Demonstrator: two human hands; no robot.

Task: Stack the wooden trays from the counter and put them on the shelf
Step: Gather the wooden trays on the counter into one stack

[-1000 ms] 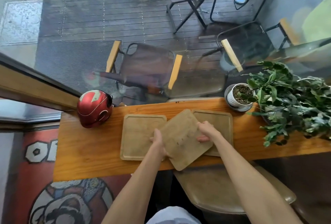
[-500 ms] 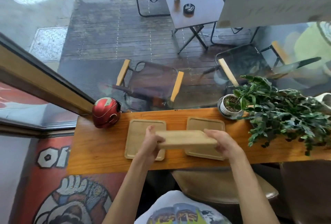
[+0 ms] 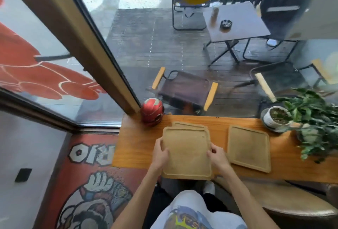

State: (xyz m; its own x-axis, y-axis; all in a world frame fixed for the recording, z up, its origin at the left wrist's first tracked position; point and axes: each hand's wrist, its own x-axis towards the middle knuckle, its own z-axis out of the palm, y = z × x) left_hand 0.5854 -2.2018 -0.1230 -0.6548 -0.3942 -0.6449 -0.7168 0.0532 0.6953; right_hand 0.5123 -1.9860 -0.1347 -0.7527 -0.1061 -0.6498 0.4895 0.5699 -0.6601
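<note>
Upper wooden tray [image 3: 186,152]: clamped at both side edges, left hand [image 3: 160,152] and right hand [image 3: 217,157], fingers curled on rims; overlaps lower tray [image 3: 188,125] on the counter [image 3: 137,144]. Third tray [image 3: 248,145]: flat, just beyond right fingers. Red helmet [image 3: 152,111]: beyond left fingers.

I am wearing a white T-shirt [image 3: 192,210] with a colourful cartoon print on the front, in yellow, blue and green with dark outlines. My forearms are showing bare, with no sleeves reaching them, and my left hand [image 3: 161,153] and right hand [image 3: 217,157] are wearing no gloves, rings or watch.
</note>
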